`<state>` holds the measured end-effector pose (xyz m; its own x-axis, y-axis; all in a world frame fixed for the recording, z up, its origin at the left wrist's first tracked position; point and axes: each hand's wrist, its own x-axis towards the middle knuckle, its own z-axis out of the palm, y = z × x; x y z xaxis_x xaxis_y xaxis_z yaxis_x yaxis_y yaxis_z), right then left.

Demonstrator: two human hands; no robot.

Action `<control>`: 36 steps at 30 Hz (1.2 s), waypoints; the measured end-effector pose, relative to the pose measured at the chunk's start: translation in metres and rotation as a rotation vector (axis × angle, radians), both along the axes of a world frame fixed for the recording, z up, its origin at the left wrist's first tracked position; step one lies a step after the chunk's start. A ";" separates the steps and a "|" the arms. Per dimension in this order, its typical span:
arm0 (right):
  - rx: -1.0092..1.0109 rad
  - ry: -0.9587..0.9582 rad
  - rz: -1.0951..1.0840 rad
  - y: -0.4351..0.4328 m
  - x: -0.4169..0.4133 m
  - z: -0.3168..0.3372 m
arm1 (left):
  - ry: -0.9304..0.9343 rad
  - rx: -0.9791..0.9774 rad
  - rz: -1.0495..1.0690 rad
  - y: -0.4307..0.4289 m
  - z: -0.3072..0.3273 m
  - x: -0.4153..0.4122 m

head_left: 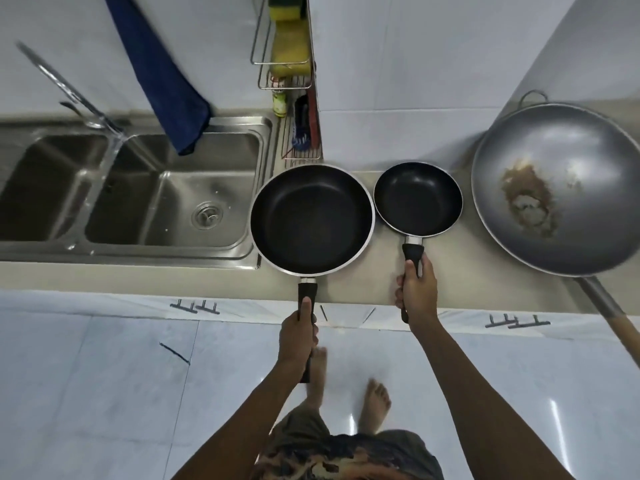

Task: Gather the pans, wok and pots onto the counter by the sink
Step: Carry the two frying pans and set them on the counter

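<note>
A large black frying pan (311, 220) sits over the counter (457, 271) just right of the sink (138, 192). My left hand (299, 336) is closed around its black handle. A smaller black frying pan (418, 199) lies right beside it, and my right hand (417, 292) grips its handle at the counter's front edge. Whether either pan rests fully on the counter I cannot tell. Farther right, a big grey wok (557, 188) with brown residue rests on the counter, its long handle sticking out past the front edge. No pots are in view.
A double steel sink with a tap (69, 88) fills the left. A blue towel (159, 74) hangs over its back edge. A wire rack (287, 53) with sponges and a brush stands behind the large pan. My bare feet (374, 407) are on the white tiled floor.
</note>
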<state>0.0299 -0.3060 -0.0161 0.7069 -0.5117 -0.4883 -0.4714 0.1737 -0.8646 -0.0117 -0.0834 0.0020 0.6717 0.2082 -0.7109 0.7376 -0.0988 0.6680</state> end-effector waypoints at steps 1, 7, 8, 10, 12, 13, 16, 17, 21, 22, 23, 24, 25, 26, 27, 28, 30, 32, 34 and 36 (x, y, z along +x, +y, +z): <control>-0.017 -0.002 0.006 -0.004 -0.004 0.001 | -0.044 0.051 -0.006 -0.003 0.001 -0.004; -0.103 -0.031 0.119 -0.027 -0.029 0.005 | -0.113 0.223 0.012 -0.012 0.005 -0.038; -0.106 -0.030 0.128 -0.028 -0.033 0.005 | -0.115 0.233 0.029 -0.010 0.005 -0.046; -0.106 -0.024 0.154 -0.029 -0.040 0.006 | -0.135 0.248 0.072 -0.001 0.007 -0.061; -0.124 -0.028 0.195 -0.024 -0.047 0.009 | -0.155 0.260 0.119 0.011 0.011 -0.074; -0.142 -0.033 0.215 -0.020 -0.050 0.011 | -0.163 0.267 0.143 0.018 0.013 -0.079; -0.190 -0.053 0.311 0.004 -0.054 0.018 | -0.191 0.288 0.225 0.045 0.020 -0.089; -0.198 -0.059 0.347 0.014 -0.053 0.020 | -0.196 0.297 0.250 0.055 0.022 -0.091; -0.183 -0.099 0.475 0.069 -0.044 0.030 | -0.216 0.316 0.370 0.099 0.024 -0.096; -0.181 -0.092 0.487 0.076 -0.041 0.032 | -0.215 0.318 0.373 0.102 0.026 -0.094; -0.179 -0.093 0.514 0.091 -0.037 0.036 | -0.213 0.322 0.394 0.113 0.026 -0.095; -0.181 -0.102 0.545 0.114 -0.034 0.039 | -0.213 0.318 0.425 0.132 0.025 -0.097; -0.183 -0.112 0.567 0.137 -0.032 0.041 | -0.207 0.314 0.449 0.151 0.024 -0.100; -0.182 -0.124 0.587 0.158 -0.030 0.043 | -0.199 0.313 0.470 0.171 0.024 -0.102; -0.176 -0.135 0.606 0.180 -0.027 0.045 | -0.193 0.317 0.495 0.191 0.023 -0.104; -0.173 -0.143 0.625 0.198 -0.026 0.048 | -0.188 0.324 0.514 0.209 0.022 -0.106; -0.170 -0.156 0.666 0.244 -0.022 0.050 | -0.189 0.333 0.547 0.254 0.021 -0.112; -0.163 -0.155 0.693 0.289 -0.019 0.050 | -0.194 0.343 0.572 0.297 0.021 -0.119; -0.160 -0.169 0.725 0.331 -0.018 0.052 | -0.196 0.352 0.595 0.334 0.022 -0.126; -0.164 -0.187 0.774 0.376 -0.017 0.053 | -0.202 0.351 0.631 0.373 0.022 -0.134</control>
<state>0.0131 0.0704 0.0370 0.9522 0.1005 -0.2884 -0.2514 -0.2785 -0.9270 -0.1454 0.2895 0.0244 0.4606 0.7888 -0.4070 0.5908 0.0697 0.8038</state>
